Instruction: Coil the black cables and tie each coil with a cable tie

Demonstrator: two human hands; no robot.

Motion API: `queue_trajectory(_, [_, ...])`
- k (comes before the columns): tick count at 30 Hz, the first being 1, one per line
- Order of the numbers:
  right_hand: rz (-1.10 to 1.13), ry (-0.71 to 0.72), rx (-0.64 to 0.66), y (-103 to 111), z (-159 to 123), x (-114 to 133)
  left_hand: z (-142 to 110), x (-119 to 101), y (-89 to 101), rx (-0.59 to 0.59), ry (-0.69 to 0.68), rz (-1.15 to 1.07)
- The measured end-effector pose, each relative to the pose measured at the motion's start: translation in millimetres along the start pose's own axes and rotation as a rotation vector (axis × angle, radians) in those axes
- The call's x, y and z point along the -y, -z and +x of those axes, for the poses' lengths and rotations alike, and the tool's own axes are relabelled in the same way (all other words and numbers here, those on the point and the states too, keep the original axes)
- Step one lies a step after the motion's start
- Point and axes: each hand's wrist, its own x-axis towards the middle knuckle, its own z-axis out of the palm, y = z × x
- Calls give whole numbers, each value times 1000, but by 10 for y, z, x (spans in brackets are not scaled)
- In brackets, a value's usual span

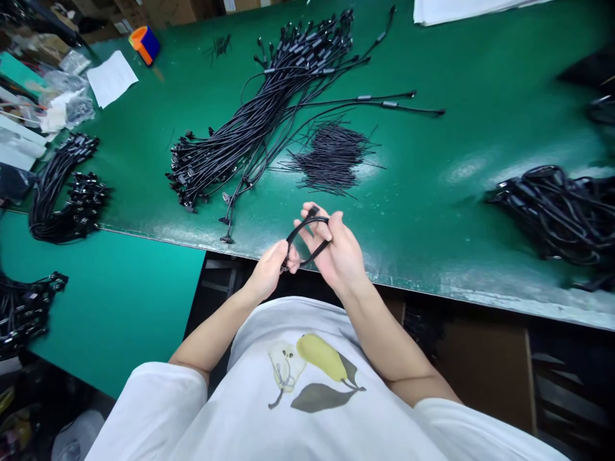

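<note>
Over the near edge of the green bench (418,211), I have a looped black cable (296,231) between the two hands. The left hand (270,267) has its fingers closed, pinching one side of the loop. The right hand (344,253) grasps the other side between thumb and fingers, the remaining fingers loosely spread. Just ahead of the hands I see a heap of thin black ties (336,157); up and left of it lies a long bundle of cables (269,105). To the right sits a blurred cable pile (562,214). For containers, I get clear plastic bags (79,110) at far left and cardboard boxes (177,11) behind the bench; I cannot make out their contents.
</note>
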Motion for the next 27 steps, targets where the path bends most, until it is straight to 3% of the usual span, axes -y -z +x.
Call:
queue_trajectory(4, [-7,-6,123,-41,-105,17,-13,47,-25,-12,-33,99])
queue_trajectory(11, [-70,-52,-29,-1,-102,0,-84,-11,26,202,31,471])
queue_trajectory(17, [-174,-262,55,73,-131,28,-77,77,60,258,135,349])
queue_trajectory(19, [-196,-231,84,111,-151,17,-65,125,61,303,194,279])
queue_trajectory(23, [-238,-39,82,150,-164,-1,-38,175,31,316,173,188])
queue_trajectory(27, [-346,-44,74,143,-142,36,-41,187,-22,300,196,116])
